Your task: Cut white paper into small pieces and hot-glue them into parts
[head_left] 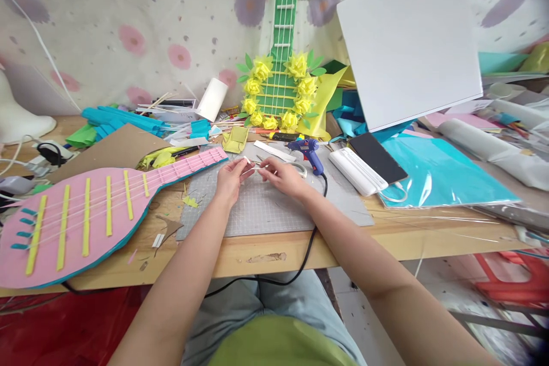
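My left hand (231,178) is closed in a pinch on a small white piece (246,160) above the grey cutting mat (257,218). Close beside it, my right hand (283,177) has its fingertips pressed together on something thin and pale, too small to make out. What looks like a pale scissors handle (302,170) shows just behind the right hand, mostly hidden by it. A blue glue gun (309,153) lies beyond that hand, its black cord running over the table's front edge. Behind the hands lies a white strip (274,151).
A pink paper guitar (96,206) lies at the left. A green one with yellow flowers (278,83) leans at the back. Right of the mat are a white power bank (355,171), a black phone (377,160), blue wrapped sheets (446,174) and a white board (412,40).
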Tool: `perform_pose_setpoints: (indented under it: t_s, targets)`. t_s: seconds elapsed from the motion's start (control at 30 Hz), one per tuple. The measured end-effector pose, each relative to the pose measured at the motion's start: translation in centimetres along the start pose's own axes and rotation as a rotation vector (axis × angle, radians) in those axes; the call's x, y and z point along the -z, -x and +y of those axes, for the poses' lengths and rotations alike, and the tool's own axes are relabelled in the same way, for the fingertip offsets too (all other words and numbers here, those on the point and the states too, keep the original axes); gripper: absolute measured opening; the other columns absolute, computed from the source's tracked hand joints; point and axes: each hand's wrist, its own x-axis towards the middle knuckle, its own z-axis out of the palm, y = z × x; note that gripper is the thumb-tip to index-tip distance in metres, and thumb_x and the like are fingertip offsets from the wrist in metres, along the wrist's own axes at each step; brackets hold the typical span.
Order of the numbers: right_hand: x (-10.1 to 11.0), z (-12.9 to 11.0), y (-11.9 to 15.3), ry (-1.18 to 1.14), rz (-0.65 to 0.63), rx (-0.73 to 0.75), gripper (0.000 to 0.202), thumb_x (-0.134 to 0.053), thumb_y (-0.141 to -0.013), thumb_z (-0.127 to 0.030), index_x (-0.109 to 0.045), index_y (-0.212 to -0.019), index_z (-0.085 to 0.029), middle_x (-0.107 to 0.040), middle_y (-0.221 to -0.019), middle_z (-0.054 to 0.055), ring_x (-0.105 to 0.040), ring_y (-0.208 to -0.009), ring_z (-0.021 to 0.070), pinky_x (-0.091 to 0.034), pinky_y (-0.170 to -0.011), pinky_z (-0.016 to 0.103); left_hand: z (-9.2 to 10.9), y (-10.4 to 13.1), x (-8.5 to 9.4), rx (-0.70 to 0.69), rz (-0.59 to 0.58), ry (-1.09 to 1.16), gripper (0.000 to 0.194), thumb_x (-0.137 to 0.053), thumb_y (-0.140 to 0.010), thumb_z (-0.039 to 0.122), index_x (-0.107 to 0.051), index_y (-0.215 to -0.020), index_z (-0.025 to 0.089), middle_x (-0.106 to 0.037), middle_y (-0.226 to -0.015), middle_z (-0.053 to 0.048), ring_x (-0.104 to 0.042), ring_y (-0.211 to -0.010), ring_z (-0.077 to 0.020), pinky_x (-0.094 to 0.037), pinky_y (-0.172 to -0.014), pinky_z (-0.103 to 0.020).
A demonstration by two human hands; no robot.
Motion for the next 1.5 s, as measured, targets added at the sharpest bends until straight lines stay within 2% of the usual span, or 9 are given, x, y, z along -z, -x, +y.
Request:
perform_pose_setpoints:
  t_s: [0.2,0.3,0.4,0.57,0.67,0.77,0.9,1.07,1.5]
  targets:
    - [7.9,3.8,2.2,0.061,-0.059,-0.25,0.045,-0.045,-0.073,-0.06,-0.051,-0.062,-0.017,-0.052,-0.054,-0.001,-0.043,-0.051,0.0094,-0.03,-0.049,0.023,0.2,-0.4,0.4,0.007,-0.032,-0.007,0.017,-0.065,-0.066,0.026,-0.055,-0.073,0.014,-0.063,-0.077,-0.003,-0.064,-0.078,-0.0147,-0.05,-0.074,-0.031]
    - [9.2,6.1,2.6,0.143,0.193,-0.354,0.045,-0.05,-0.068,-0.062,-0.053,-0.068,-0.017,-0.053,-0.061,0.001,-0.046,-0.056,0.0114,-0.032,-0.052,0.024,0.3,-0.4,0.4,0.017,-0.051,0.002,0.017,-0.065,-0.066,0.025,-0.053,-0.073,0.015,-0.062,-0.074,-0.002,-0.064,-0.077,-0.0142,-0.05,-0.075,-0.031]
    - [7.9,7.7,1.7,0.24,0.402,-0.369,0.047,-0.057,-0.064,-0.059,-0.055,-0.081,-0.015,-0.057,-0.075,0.006,-0.051,-0.068,0.0167,-0.038,-0.058,0.027,0.6,-0.3,0.3,0.04,-0.053,0.01,0.017,-0.065,-0.064,0.022,-0.052,-0.072,0.015,-0.06,-0.068,0.0,-0.064,-0.069,-0.0123,-0.05,-0.074,-0.031]
    - [5.1,8.8,-0.2,0.317,0.356,-0.416,0.04,-0.059,-0.064,-0.053,-0.057,-0.076,-0.014,-0.059,-0.082,0.012,-0.054,-0.083,0.0243,-0.041,-0.071,0.035,0.8,-0.1,0.3,0.077,-0.075,-0.01,0.018,-0.066,-0.063,0.02,-0.052,-0.072,0.016,-0.059,-0.065,0.002,-0.062,-0.062,-0.0104,-0.051,-0.07,-0.031]
    - [4.9,8.4,-0.2,0.195,0.394,-0.516,0.041,-0.057,-0.064,-0.054,-0.058,-0.075,-0.014,-0.06,-0.077,0.011,-0.056,-0.078,0.0239,-0.042,-0.068,0.035,0.7,-0.1,0.4,0.079,-0.076,-0.008,0.017,-0.067,-0.063,0.021,-0.054,-0.073,0.015,-0.059,-0.066,0.001,-0.061,-0.061,-0.0094,-0.051,-0.069,-0.031]
    - [5.4,7.1,0.4,-0.114,0.438,-0.453,0.044,-0.057,-0.064,-0.055,-0.059,-0.081,-0.015,-0.06,-0.075,0.007,-0.055,-0.069,0.0184,-0.042,-0.061,0.03,0.7,-0.2,0.5,0.077,-0.074,0.001,0.016,-0.068,-0.063,0.021,-0.057,-0.074,0.014,-0.06,-0.068,0.0,-0.061,-0.063,-0.0098,-0.051,-0.069,-0.03]
    - [5.6,4.6,1.3,-0.547,0.219,-0.201,0.038,-0.056,-0.07,-0.053,-0.058,-0.079,-0.016,-0.055,-0.063,0.002,-0.047,-0.054,0.0096,-0.037,-0.05,0.023,0.8,-0.2,0.7,0.085,-0.09,-0.009,0.018,-0.069,-0.063,0.02,-0.061,-0.078,0.013,-0.063,-0.072,-0.002,-0.062,-0.066,-0.0106,-0.051,-0.069,-0.029]
    - [4.4,2.7,1.7,-0.52,-0.061,-0.195,0.041,-0.057,-0.07,-0.054,-0.058,-0.068,-0.014,-0.046,-0.049,-0.002,-0.04,-0.046,0.0067,-0.029,-0.045,0.022,0.9,-0.1,0.8,0.11,-0.075,-0.012,0.016,-0.068,-0.064,0.02,-0.063,-0.077,0.013,-0.063,-0.07,-0.002,-0.062,-0.067,-0.011,-0.052,-0.066,-0.027]
    - [3.1,2.4,1.2,-0.456,-0.04,-0.235,0.043,-0.056,-0.066,-0.058,-0.054,-0.06,-0.015,-0.046,-0.048,-0.002,-0.04,-0.045,0.0066,-0.032,-0.044,0.022,0.8,-0.3,0.8,0.126,-0.051,-0.018,0.015,-0.068,-0.064,0.018,-0.064,-0.078,0.012,-0.063,-0.069,-0.002,-0.062,-0.066,-0.011,-0.053,-0.062,-0.025]
